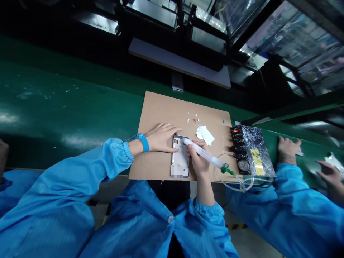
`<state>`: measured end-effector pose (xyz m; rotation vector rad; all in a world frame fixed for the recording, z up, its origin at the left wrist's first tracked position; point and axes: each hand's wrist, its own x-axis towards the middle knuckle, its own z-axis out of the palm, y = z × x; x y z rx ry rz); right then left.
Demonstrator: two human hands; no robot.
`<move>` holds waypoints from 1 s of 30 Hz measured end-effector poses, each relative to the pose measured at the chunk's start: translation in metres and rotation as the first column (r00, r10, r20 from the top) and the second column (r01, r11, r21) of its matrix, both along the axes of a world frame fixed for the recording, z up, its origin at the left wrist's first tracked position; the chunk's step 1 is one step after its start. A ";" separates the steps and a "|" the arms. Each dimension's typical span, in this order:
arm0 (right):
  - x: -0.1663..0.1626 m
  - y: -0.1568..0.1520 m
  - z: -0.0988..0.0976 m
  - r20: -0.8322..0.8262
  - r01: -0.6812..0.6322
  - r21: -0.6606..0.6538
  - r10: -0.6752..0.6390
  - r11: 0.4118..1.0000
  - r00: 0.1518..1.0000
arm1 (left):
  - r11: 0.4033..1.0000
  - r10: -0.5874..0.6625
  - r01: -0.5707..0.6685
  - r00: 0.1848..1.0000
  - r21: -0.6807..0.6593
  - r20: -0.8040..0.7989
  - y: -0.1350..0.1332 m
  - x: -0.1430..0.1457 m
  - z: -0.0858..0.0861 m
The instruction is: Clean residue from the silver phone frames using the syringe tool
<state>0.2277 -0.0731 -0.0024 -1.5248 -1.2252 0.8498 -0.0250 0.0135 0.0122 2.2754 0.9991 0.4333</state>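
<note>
A light phone frame (180, 157) lies flat on a brown cardboard sheet (161, 107); a blurred patch hides its lower left part. Fingers stretched out, my left hand (162, 138) rests on the cardboard, its fingertips and thumb against the frame's left edge and upper corner. A blue band circles that wrist. Like a pen, my right hand (199, 157) grips a translucent glue-dispensing syringe (205, 154). The syringe's tip is at the frame's top edge; whether it touches, I cannot tell. From the syringe's green end, a clear tube runs right.
A dispenser box (252, 150) with dials and a gauge stands right of the cardboard. Crumpled white paper (205, 134) and small scraps lie on the sheet. Another phone part (177, 82) lies behind, by a raised shelf (180, 62). A co-worker's hands (288, 149) are at the right.
</note>
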 end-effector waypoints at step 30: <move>0.002 0.001 -0.002 0.036 0.016 0.027 -0.017 1.000 0.999 | 1.000 0.010 -0.010 1.000 0.017 0.002 0.001 0.000 -0.003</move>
